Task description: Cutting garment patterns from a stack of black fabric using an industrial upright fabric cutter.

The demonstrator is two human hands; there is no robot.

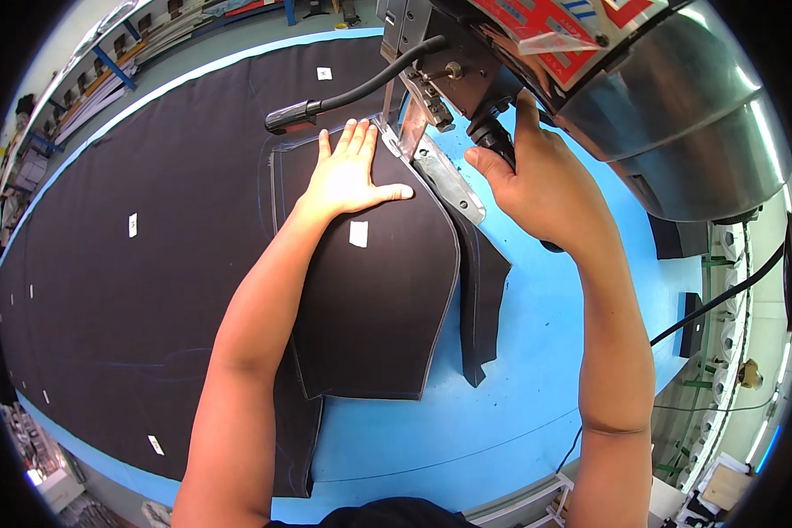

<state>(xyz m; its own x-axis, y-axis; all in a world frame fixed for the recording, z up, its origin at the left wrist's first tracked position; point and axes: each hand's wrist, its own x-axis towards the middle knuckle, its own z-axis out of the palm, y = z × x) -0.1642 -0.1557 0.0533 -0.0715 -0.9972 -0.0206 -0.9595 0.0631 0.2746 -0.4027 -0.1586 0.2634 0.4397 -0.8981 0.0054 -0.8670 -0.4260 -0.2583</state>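
Note:
My left hand [349,172] lies flat, fingers and thumb spread, on a dark fabric piece [374,308] with chalk outlines and a small white label, just left of the cutting machine's metal base plate [451,183]. The upright blade and guide assembly [422,97] stands at the piece's upper corner. My right hand [537,176] is closed on the black handle [493,136] of the cutting machine [651,132], which has a large steel motor housing. A narrow dark offcut [482,317] lies beside the piece on the light blue table [528,378].
A broad dark fabric layer [132,282] with small labels covers the table's left part. A black flexible lamp [290,117] arches over it. Dark blocks [691,326] and cables [722,299] are at the right. Shelving with long rolls [97,97] stands beyond the table.

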